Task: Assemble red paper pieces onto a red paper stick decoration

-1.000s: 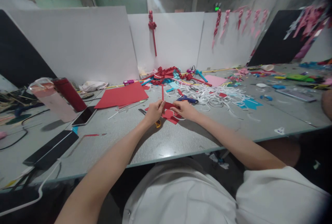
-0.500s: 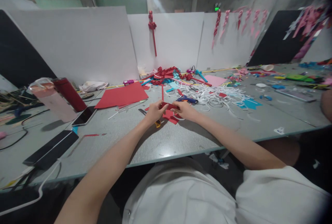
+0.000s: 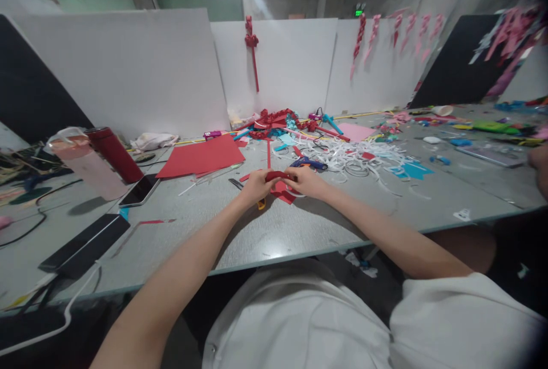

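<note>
red strip (image 3: 279, 175): a second ago a flat, broader face; now a narrow, darker band, bowed upward, held between both hands above the table (image 3: 274, 250), back from the middle of its near edge.
left hand (image 3: 257, 186): grip closed, pinching the strip's left end.
right hand (image 3: 307, 182): grip closed too, on the right end, near the other hand.
what it means: the paper seems partway through being bent or rolled by hand; whether it holds that curve cannot be told.
red scraps (image 3: 283, 192): lying under the hands, unmoved.
scissors (image 3: 261, 204): on the table by the left hand, partly hidden, not in use.
glue gun (image 3: 309, 163): just beyond the right hand, untouched.
</note>
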`<state>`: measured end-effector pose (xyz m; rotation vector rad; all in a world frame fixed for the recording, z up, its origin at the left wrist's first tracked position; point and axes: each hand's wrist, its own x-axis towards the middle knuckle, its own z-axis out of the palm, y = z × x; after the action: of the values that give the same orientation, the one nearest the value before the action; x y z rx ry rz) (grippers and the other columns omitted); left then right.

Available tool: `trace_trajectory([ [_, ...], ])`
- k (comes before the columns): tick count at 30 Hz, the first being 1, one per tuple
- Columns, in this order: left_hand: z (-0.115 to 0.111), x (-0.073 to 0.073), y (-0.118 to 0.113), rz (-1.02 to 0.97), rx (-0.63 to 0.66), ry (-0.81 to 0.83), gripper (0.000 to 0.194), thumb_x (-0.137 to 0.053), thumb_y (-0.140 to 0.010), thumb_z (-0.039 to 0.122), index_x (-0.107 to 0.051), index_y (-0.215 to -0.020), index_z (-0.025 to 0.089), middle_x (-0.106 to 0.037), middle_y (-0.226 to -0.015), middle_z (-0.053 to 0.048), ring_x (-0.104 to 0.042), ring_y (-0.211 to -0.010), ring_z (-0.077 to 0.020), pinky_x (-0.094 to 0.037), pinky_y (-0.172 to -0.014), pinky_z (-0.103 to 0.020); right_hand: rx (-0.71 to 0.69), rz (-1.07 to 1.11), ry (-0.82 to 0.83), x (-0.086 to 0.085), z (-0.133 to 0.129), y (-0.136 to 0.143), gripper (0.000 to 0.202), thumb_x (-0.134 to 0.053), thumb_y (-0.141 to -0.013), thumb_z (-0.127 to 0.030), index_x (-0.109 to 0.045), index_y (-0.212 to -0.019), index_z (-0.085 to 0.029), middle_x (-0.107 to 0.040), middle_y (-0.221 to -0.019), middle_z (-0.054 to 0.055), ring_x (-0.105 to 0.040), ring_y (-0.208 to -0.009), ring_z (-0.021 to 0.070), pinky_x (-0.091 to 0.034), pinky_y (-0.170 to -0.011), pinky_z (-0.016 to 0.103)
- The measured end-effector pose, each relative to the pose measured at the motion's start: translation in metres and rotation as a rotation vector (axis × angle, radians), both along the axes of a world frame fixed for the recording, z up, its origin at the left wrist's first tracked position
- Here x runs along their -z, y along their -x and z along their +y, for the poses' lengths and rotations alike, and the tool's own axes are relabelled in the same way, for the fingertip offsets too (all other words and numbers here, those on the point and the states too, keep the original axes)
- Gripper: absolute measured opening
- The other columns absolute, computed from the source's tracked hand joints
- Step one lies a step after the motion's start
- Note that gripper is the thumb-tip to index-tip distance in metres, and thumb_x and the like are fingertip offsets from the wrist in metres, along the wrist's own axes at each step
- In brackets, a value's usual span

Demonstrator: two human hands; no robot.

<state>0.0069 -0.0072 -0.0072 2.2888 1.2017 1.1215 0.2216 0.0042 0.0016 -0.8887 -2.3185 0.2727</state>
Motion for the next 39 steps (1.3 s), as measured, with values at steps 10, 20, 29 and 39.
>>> trace_trajectory([
  [10,0.0004,-0.0006,-0.0001,0.004,0.022,-0.086,0.020,-0.059,-0.094,0.029,-0.074,-0.091,0.016,-0.071,-0.077,-0.003,-0.060,-0.068,-0.0148,-0.042,-0.065,-0.026,-0.012,0.005,-0.002,-0.0026,-0.0045,0.0010,0.027,-0.053,-0.097,-0.036,-0.063,-0.081,-0.017,-0.055,-0.062,-0.002,-0.045,-0.057,0.0112,-0.027,-0.058,0.025],
  [20,-0.0007,-0.0014,-0.0007,0.029,0.009,-0.079,0.024,-0.058,-0.096,0.034,-0.072,-0.090,0.016,-0.069,-0.075,-0.003,-0.059,-0.068,-0.0145,-0.041,-0.065,-0.025,-0.019,-0.019,-0.012,-0.0046,-0.0058,0.0008,0.024,-0.053,-0.096,-0.032,-0.062,-0.080,-0.016,-0.054,-0.062,-0.002,-0.047,-0.057,0.0114,-0.027,-0.058,0.026],
  [29,-0.0022,-0.0017,-0.0014,0.061,-0.004,-0.091,0.023,-0.057,-0.097,0.031,-0.072,-0.089,0.016,-0.070,-0.076,-0.003,-0.059,-0.068,-0.0143,-0.041,-0.066,-0.025,-0.019,-0.045,-0.003,-0.0062,-0.0071,0.0007,0.024,-0.053,-0.097,-0.031,-0.060,-0.079,-0.017,-0.056,-0.062,-0.002,-0.048,-0.057,0.0115,-0.027,-0.058,0.025],
  [39,-0.0038,-0.0007,-0.0036,0.094,-0.033,-0.110,0.020,-0.058,-0.097,0.030,-0.073,-0.094,0.017,-0.072,-0.082,-0.004,-0.063,-0.074,-0.0162,-0.044,-0.071,-0.027,-0.020,-0.066,-0.022,-0.0055,-0.0059,0.0000,0.023,-0.053,-0.096,-0.029,-0.057,-0.076,-0.017,-0.053,-0.061,-0.002,-0.045,-0.056,0.0107,-0.026,-0.058,0.025],
])
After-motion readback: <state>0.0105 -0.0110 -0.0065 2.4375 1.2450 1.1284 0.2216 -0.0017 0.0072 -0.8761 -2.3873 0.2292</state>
